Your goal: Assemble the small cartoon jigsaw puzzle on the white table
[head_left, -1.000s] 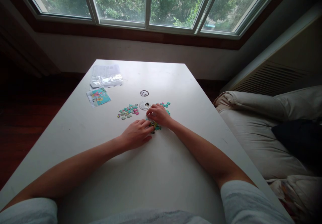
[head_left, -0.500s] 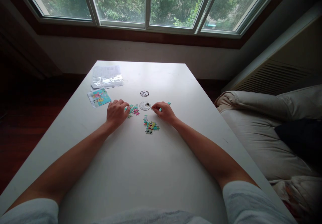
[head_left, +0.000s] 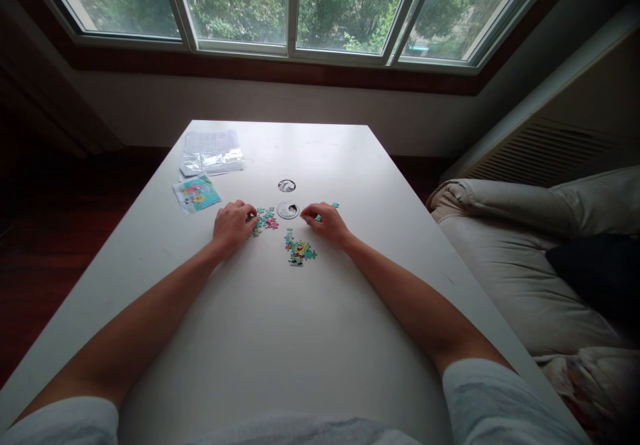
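Observation:
My left hand point(head_left: 235, 227) rests at the left edge of a loose heap of small teal, green and pink puzzle pieces point(head_left: 267, 219). Its fingers are curled together at the tips, and whatever they may hold is hidden. To the right of a round silvery lid point(head_left: 288, 210), my right hand point(head_left: 327, 223) has thumb and forefinger pinched; I cannot make out anything between them. A bit of teal shows under its fingers. Between the hands and nearer to me lies a partly joined puzzle point(head_left: 301, 251) with a yellow cartoon figure. One teal piece point(head_left: 335, 205) lies just beyond my right hand.
Behind the lid is a second round disc point(head_left: 287, 185). A teal picture card point(head_left: 197, 193) and a clear plastic bag with papers point(head_left: 213, 153) lie at the far left of the white table point(head_left: 280, 338). A beige sofa point(head_left: 480, 271) stands along the right.
My left hand has shifted slightly to the right and its thumb and fingers have curled in at the heap. My right hand stays where it was.

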Demonstrator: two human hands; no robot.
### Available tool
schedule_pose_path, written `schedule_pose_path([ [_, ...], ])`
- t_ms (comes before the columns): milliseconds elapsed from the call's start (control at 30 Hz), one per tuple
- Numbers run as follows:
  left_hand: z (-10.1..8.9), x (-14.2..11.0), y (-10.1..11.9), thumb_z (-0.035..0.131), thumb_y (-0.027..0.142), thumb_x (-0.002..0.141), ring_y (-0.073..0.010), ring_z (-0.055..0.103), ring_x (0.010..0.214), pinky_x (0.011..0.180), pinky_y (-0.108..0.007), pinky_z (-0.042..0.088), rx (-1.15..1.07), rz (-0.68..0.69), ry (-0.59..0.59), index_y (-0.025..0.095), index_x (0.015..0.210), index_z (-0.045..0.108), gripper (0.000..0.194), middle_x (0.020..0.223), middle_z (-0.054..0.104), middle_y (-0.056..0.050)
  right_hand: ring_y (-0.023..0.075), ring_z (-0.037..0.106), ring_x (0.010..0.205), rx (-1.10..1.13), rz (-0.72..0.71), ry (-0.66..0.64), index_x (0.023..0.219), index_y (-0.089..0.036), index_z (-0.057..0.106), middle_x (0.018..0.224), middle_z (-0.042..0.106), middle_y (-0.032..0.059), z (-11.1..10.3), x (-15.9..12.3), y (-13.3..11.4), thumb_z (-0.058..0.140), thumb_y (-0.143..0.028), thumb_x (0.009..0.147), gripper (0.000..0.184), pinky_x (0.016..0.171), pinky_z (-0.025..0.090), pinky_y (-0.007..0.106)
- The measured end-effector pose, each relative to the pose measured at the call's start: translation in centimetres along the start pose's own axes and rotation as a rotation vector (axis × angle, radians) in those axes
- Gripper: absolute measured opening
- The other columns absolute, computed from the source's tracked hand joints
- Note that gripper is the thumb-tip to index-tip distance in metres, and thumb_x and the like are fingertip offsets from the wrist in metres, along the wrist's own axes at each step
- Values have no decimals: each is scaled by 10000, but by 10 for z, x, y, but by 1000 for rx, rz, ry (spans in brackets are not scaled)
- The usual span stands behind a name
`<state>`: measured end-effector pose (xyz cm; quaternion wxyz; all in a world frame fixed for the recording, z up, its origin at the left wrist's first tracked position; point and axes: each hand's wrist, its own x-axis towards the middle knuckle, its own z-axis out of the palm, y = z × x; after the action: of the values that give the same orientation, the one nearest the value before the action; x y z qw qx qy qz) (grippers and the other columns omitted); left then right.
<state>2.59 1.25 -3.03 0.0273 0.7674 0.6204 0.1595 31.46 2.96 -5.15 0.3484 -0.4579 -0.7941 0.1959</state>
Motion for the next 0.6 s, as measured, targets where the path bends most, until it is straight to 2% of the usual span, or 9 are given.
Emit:
schedule_pose_path([
  [167,-1,1,1,590,335,879,-263,596,991,864,-384,440,-49,-11,-34,232,966,687,166,1020,679,-71,186,590,804,3,5,-8,898,-244,739,812,723,12,0,0,0,645,-256,912,96,816,404,334],
  [333,-1,-2,5,582,281,874,-246,615,924,822,-372,425,-80,0,5,233,949,626,99,930,702,-39,180,589,804,8,7,-7,895,-239,734,822,727,12,-1,0,0,645,-255,914,93,816,402,331],
  [467,-1,-1,5,560,281,897,-222,635,853,801,-357,424,-129,-49,1,239,950,633,99,899,722,-19,179,591,800,9,19,-16,895,-239,733,826,731,12,-2,0,0,643,-263,914,94,818,400,332],
  [600,1,1,3,544,279,907,-220,641,879,832,-361,428,-142,-61,-10,245,968,663,138,941,738,-17,180,591,797,13,14,-15,893,-240,732,822,731,10,-2,0,0,644,-270,915,95,815,399,332],
])
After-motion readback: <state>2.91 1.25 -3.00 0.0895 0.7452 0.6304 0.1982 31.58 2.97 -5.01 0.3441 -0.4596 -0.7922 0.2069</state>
